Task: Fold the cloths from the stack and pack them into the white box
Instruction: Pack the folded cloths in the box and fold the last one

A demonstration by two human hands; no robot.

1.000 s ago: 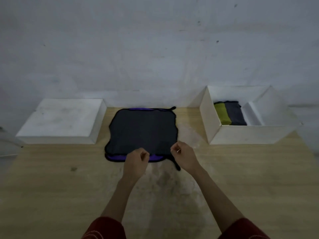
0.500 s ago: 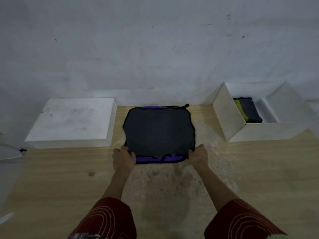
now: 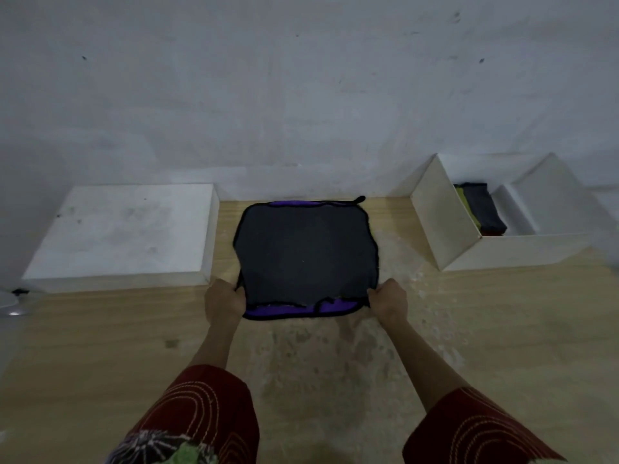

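Since about a sec ago, when both fists sat close together midway along the near edge, the hands have spread out to the corners. The left hand [image 3: 223, 301] now pinches the near-left corner of the dark grey cloth [image 3: 306, 252] and the right hand [image 3: 389, 301] the near-right one, fingers [image 3: 237, 295] curled round the hem on both sides afaict. That cloth lies on top, centre of frame on the tabletop [image 3: 100, 363], w/ a purple cloth [image 3: 288, 310] peeking out under its near edge. IMO the grab is done and the next bit is lifting that edge to start the fold, prob toward the wall [image 3: 301, 95]; the purple one could drag along tho. White box [image 3: 445, 229] sits mid-right, open, w/ folded cloths [image 3: 484, 212] (yellow-green + dark) already inside, so the task's partway. White block [image 3: 127, 229] sits mid-left. Re brands/labels/writing: nothing readable anywhere, just stitched curves on the red sleeves [image 3: 207, 406].
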